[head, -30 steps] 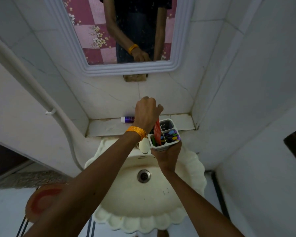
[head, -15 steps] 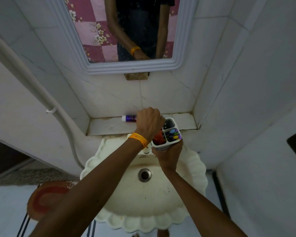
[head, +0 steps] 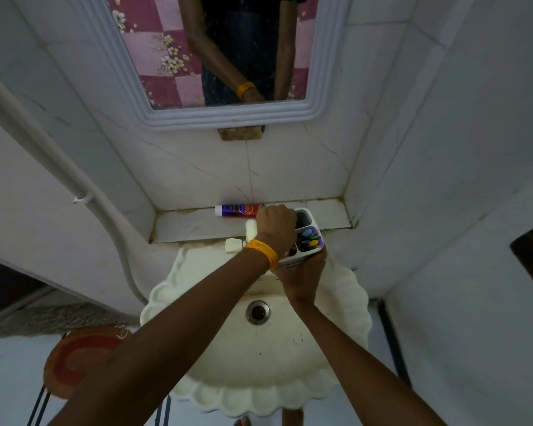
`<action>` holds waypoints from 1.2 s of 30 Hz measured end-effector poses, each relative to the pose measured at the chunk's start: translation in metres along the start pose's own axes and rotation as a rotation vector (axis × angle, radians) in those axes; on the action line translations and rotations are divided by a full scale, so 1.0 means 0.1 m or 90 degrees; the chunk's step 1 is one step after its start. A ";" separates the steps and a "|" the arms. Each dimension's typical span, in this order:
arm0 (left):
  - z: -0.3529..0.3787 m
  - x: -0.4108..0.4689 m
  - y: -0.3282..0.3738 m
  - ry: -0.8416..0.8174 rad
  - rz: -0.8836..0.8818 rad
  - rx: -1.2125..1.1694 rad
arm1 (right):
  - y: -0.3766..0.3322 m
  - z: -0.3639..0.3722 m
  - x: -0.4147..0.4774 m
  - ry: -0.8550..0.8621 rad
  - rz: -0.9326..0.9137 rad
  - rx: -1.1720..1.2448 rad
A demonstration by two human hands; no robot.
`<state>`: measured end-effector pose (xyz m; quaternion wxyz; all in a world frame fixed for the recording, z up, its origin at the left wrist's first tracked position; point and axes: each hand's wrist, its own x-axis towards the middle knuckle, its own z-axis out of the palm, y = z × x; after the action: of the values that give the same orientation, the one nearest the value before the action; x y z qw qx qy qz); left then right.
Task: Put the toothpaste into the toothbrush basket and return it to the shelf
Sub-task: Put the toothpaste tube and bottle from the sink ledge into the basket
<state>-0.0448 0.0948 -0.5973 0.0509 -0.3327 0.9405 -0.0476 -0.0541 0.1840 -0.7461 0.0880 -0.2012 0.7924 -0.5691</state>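
My right hand (head: 302, 276) grips the white toothbrush basket (head: 309, 221) from below and holds it over the sink's back edge, touching the front of the tiled shelf (head: 197, 226). Coloured toothbrush ends fill the basket's right compartment. My left hand (head: 276, 224), with an orange bangle at the wrist, is closed over the basket's left compartments. Only a red sliver of the toothpaste (head: 291, 250) shows under that hand inside the basket; the rest is hidden.
A purple and red tube (head: 237, 210) with a white cap lies on the shelf by the wall. A white tap (head: 250, 229) stands left of the basket. Below is the scalloped sink (head: 259, 358), above a mirror (head: 216, 50). A pipe (head: 43, 142) runs down the left wall.
The red toothpaste went from sticking up out of the basket to pushed down inside it. Both hands and the basket moved up and back toward the shelf.
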 end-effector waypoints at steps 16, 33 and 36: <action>0.97 0.47 -1.64 -0.075 -0.156 -0.276 | 0.12 0.01 0.04 -0.046 -0.031 0.102; 1.06 0.31 -1.55 0.063 -0.138 -0.436 | 0.12 0.02 0.04 -0.020 -0.025 0.092; 0.55 0.11 -1.58 0.197 -0.111 -0.472 | 0.11 0.03 0.04 -0.010 -0.012 0.082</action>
<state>0.0518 -0.0382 -0.6328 -0.2190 -0.3959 0.8587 0.2409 -0.0587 0.1828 -0.7574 0.1013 -0.2071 0.7517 -0.6179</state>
